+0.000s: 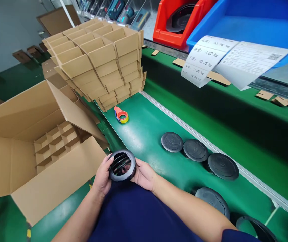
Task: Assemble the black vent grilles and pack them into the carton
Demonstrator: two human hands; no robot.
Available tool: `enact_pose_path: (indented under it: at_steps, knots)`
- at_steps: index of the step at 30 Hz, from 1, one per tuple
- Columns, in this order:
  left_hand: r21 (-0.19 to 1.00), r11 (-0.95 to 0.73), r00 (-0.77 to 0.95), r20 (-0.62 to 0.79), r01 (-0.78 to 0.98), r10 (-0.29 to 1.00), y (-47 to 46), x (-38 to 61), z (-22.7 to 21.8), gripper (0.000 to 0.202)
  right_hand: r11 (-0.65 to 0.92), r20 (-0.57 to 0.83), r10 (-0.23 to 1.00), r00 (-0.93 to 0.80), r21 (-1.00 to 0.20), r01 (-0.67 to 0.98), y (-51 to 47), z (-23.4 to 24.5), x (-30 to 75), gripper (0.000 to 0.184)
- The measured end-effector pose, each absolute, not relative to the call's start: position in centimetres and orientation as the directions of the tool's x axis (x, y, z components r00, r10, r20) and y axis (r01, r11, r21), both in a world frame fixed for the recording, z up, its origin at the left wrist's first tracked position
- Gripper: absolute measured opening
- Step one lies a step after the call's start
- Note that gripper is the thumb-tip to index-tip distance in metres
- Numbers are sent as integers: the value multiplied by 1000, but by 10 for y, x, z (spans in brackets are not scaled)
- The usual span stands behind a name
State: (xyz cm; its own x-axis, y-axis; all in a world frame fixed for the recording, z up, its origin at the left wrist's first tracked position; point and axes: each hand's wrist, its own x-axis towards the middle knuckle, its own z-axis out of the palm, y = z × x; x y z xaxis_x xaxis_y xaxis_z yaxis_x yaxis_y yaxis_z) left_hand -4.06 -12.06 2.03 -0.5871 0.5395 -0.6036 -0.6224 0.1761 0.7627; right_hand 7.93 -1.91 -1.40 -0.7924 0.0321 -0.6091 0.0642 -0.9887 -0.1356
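Observation:
Both hands hold a round black plastic air vent [122, 165] with slatted louvers, just above the green work surface [144, 134]. My left hand [103, 175] grips its left rim, and my right hand [144, 174] supports it from the right. Several black round discs [195, 150] lie in a row to the right of my right hand. Just left of my left hand stands an open cardboard box [58, 174] with cardboard dividers inside.
A tall stack of cardboard dividers [96, 57] stands ahead, with a tape roll [121, 115] on the belt near it. Printed weight labels [234, 60] hang at upper right. A red bin [174, 23] and a blue bin [247, 20] sit beyond a metal-edged belt.

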Motion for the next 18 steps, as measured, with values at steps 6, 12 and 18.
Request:
enact_pose_path:
  at_steps: [6, 12, 18]
  knots:
    - [889, 175, -588, -416, -423, 694, -139, -72, 15, 64, -970, -569, 102, -816, -240, 46, -26, -9, 49, 35]
    - [971, 142, -574, -228, -191, 787, -154, -127, 12, 61, -944, -515, 175, -839, -330, 5, -38, -9, -2, 32]
    - [966, 260, -666, -187, 9, 722, -188, -189, -14, 90, -839, -549, 358, -755, -545, -1, -63, -5, -74, 23]
